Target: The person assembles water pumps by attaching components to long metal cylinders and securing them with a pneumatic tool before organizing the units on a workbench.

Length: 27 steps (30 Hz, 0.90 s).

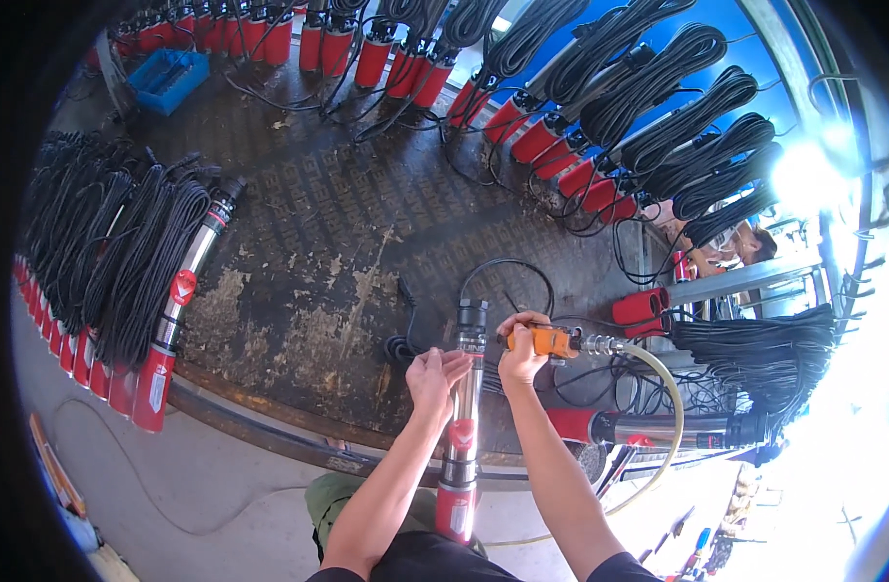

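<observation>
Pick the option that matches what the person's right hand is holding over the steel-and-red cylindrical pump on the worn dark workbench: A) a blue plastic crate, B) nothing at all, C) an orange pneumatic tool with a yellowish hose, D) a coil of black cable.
C: the right hand grips the orange pneumatic tool, whose yellowish hose loops off to the right, while the left hand steadies the steel-and-red cylindrical pump.
</observation>
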### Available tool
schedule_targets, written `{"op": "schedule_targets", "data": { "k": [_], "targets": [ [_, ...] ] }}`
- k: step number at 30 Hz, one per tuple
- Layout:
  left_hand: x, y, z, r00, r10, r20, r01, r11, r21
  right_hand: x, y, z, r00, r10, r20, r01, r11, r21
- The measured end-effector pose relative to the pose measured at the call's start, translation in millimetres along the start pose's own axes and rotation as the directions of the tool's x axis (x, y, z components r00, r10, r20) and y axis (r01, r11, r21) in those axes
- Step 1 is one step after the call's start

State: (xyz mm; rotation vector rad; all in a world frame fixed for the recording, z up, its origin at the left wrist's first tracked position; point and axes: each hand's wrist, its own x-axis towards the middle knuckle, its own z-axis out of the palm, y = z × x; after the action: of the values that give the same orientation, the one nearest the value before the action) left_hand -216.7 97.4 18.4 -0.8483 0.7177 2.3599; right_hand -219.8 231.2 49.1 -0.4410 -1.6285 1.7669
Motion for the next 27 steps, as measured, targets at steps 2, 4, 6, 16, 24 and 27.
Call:
{"op": "schedule_targets", "data": {
  "k": [2, 4, 6, 16, 24, 27],
  "targets": [
    [1, 1, 3, 0.998, -0.06, -0.032, 0.061, 0.998, 0.012, 1, -2, 4, 1.0, -0.011, 0.008, 0.012, 0.997, -0.071],
    [8, 0, -3, 0.983, -0.175, 0.06, 0.175, 0.985, 0.011, -1, -9, 9, 1.0, -0.019, 0.004, 0.019, 0.995, -0.097],
    [15, -2, -4, 0.955, -0.279, 0.102, 0.284, 0.958, -0.043, -4, -22, 18, 1.0, -0.023, -0.008, 0.022, 0.997, -0.077],
    [-3, 3, 8, 0.82, -0.431, 0.377, 0.512, 0.847, -0.144, -40, -74, 21, 0.989, -0.028, -0.147, 0.062, 0.971, 0.232],
    [27, -17, 17, 0.837, -0.479, 0.266, 0.532, 0.825, -0.19, -35, -45, 13, 0.994, -0.076, 0.072, 0.075, 0.997, 0.024],
    [33, -12, 22, 0.845, -0.483, 0.231, 0.531, 0.812, -0.243, -25, -34, 15, 0.996, -0.046, 0.078, 0.052, 0.996, -0.079]
  ]
}}
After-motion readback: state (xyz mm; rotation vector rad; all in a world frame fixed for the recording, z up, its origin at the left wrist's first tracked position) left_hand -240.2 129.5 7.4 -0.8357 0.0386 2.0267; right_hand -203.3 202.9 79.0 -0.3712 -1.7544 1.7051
